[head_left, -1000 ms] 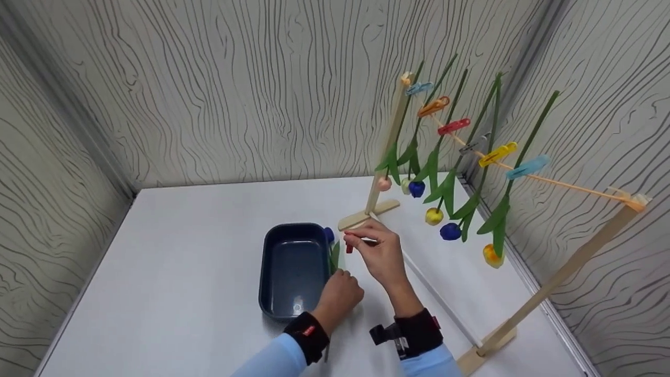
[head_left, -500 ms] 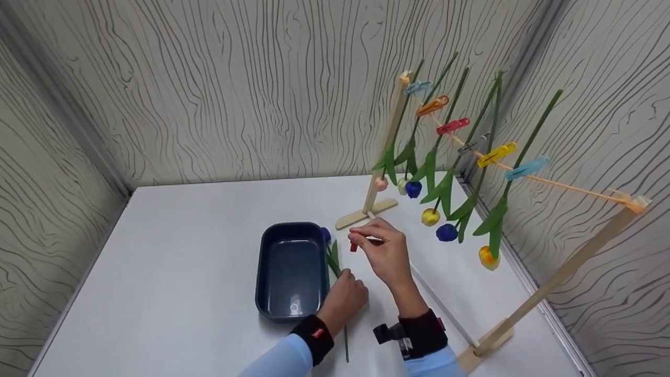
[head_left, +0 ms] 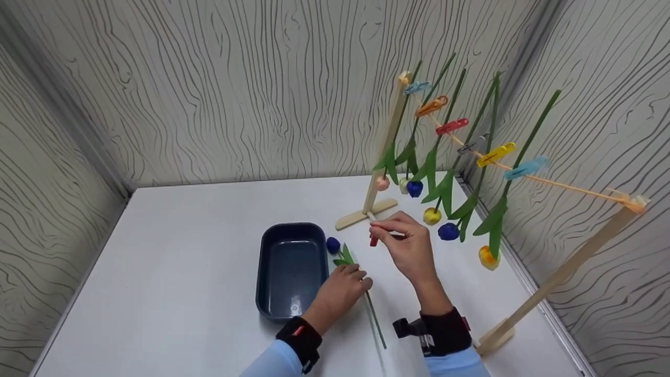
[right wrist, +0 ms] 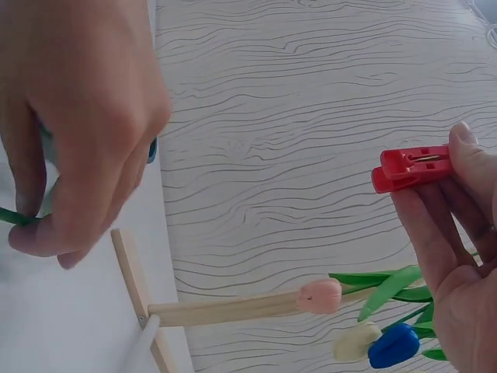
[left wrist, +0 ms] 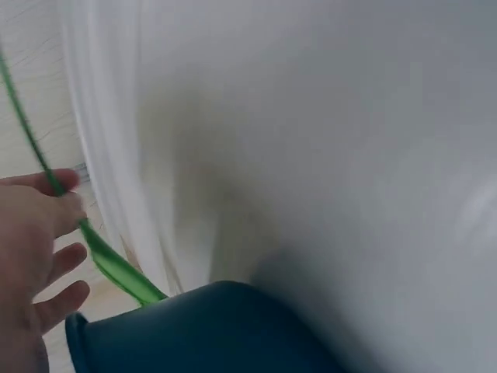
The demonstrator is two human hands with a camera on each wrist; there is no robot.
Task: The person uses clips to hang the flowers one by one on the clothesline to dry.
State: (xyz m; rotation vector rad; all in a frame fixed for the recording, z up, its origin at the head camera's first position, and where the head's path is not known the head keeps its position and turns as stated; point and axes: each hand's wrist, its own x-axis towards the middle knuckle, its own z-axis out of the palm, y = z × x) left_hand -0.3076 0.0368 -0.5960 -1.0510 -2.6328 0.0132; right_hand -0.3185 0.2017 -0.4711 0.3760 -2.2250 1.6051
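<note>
My left hand point(head_left: 340, 293) pinches the green stem of an artificial blue tulip point(head_left: 333, 245) just to the right of a dark blue basin point(head_left: 293, 226). The tulip's bloom points away, and the stem's bare end slants toward the near right. In the left wrist view, thumb and finger meet on the stem point(left wrist: 26, 128) while the other fingers are spread. Farther right, my right hand point(head_left: 413, 254) holds a red clothespin point(right wrist: 415, 166) between thumb and fingers, raised in front of the rack's far foot.
On the right stands a wooden rack point(head_left: 568, 267) with a cord point(head_left: 576, 188) strung across. Several tulips hang from it bloom-down by coloured clothespins, among them a yellow clothespin point(head_left: 496, 155). A white bar point(head_left: 372, 216) joins the rack's feet. Patterned walls point(head_left: 251, 94) enclose the white table point(head_left: 172, 272).
The left hand has shifted slightly right, and the tulip's stem end has swung right while its bloom has come out beside the basin. The right hand has moved right with the red clothespin.
</note>
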